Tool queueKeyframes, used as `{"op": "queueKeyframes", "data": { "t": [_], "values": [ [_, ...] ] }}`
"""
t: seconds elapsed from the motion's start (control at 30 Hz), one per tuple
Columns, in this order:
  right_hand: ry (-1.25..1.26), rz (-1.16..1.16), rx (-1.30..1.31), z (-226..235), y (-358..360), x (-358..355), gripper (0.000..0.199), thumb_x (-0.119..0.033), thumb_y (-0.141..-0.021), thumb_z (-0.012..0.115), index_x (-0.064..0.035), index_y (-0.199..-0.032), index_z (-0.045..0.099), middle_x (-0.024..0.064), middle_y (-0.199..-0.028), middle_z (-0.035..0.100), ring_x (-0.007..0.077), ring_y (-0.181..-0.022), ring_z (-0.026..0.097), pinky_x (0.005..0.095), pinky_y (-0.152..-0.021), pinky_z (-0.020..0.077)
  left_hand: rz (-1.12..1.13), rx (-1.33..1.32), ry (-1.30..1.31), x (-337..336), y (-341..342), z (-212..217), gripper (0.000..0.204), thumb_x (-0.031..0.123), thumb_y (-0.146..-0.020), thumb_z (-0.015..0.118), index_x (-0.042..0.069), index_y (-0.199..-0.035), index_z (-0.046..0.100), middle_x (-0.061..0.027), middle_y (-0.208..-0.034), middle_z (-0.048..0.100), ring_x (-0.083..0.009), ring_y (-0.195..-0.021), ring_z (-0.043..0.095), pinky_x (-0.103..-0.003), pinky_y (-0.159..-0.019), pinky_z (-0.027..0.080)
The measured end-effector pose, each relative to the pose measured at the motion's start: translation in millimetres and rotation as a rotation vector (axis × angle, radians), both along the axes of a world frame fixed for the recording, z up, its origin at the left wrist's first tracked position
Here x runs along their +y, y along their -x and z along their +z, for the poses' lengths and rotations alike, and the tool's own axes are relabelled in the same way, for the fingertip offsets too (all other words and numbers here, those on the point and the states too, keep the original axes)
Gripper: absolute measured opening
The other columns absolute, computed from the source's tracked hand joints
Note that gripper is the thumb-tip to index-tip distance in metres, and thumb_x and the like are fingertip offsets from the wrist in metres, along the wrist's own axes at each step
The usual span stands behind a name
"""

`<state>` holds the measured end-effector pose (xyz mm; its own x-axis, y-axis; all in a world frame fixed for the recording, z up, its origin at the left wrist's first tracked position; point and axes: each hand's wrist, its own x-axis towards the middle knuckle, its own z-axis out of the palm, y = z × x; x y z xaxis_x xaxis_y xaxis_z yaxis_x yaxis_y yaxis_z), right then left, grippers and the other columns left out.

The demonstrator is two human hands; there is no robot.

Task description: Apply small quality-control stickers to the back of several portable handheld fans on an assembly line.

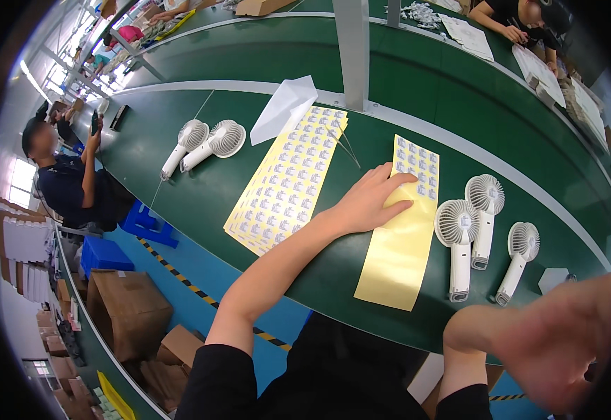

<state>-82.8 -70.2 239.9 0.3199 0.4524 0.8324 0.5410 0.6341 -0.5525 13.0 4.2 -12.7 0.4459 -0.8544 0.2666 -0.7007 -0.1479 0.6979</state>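
Observation:
My left hand rests on a yellow sticker sheet, its fingers spread over the side. Small printed labels fill the sheet's far end; the near part is bare yellow backing. Raised close at the lower right, my right hand is blurred, so its fingers and anything in them cannot be made out. Between the hands, to the right of the sheet, lie three white handheld fans. A stack of full label sheets lies left of my left hand, with metal tweezers at its far right corner.
Two more white handheld fans lie at the left beside a white paper sheet. A grey post rises behind the stack. A person stands at the far left; another works across the green table.

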Motion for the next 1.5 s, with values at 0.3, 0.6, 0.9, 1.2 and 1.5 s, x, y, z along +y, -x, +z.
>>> {"op": "queueKeyframes", "data": {
  "t": [0.3,0.6,0.9,1.2,1.5],
  "values": [
    [0.099,0.102,-0.016,-2,-10,15,0.021,-0.018,-0.087,0.070,-0.0048,-0.071,0.068,0.0055,-0.072,0.065,0.0178,-0.058,0.060,0.0308,-0.064,0.0531,0.019,-0.025,0.035,12,-3,-6,0.044,0.027,-0.092,0.069,0.012,-0.131,0.055,-0.0179,-0.121,0.054,-0.0376,-0.113,0.053,-0.043,-0.099,0.044],
    [0.225,0.159,-0.064,-2,4,-15,0.025,-0.021,-0.088,0.071,-0.0037,-0.071,0.068,0.0063,-0.071,0.066,0.0184,-0.056,0.060,0.0310,-0.062,0.0539,0.015,0.019,-0.046,7,-2,-1,0.044,0.027,-0.093,0.068,0.012,-0.133,0.055,-0.0171,-0.126,0.054,-0.0358,-0.118,0.052,-0.043,-0.103,0.042],
    [0.155,0.119,-0.190,-17,20,-24,0.027,-0.008,-0.088,0.060,-0.0040,-0.061,0.057,0.0066,-0.060,0.053,0.0193,-0.047,0.050,0.0303,-0.055,0.0453,0.002,0.014,-0.013,4,-2,1,0.044,0.027,-0.092,0.068,0.012,-0.131,0.055,-0.0174,-0.123,0.054,-0.0365,-0.114,0.053,-0.043,-0.101,0.043],
    [0.013,0.077,0.090,-23,46,-11,0.036,-0.007,-0.089,0.058,-0.0027,-0.055,0.048,0.0071,-0.056,0.045,0.0211,-0.045,0.046,0.0304,-0.051,0.0387,-0.011,0.003,-0.013,1,2,0,0.044,0.027,-0.093,0.068,0.013,-0.132,0.055,-0.0172,-0.122,0.054,-0.0366,-0.114,0.053,-0.043,-0.101,0.043],
    [-0.014,0.100,0.112,-27,47,-16,0.033,-0.007,-0.090,0.057,0.0003,-0.057,0.051,0.0097,-0.057,0.048,0.0212,-0.046,0.049,0.0301,-0.049,0.0379,0.004,-0.014,-0.049,1,0,6,0.043,0.027,-0.093,0.067,0.012,-0.132,0.055,-0.0160,-0.119,0.054,-0.0346,-0.111,0.054,-0.043,-0.098,0.044]
  ]
}}
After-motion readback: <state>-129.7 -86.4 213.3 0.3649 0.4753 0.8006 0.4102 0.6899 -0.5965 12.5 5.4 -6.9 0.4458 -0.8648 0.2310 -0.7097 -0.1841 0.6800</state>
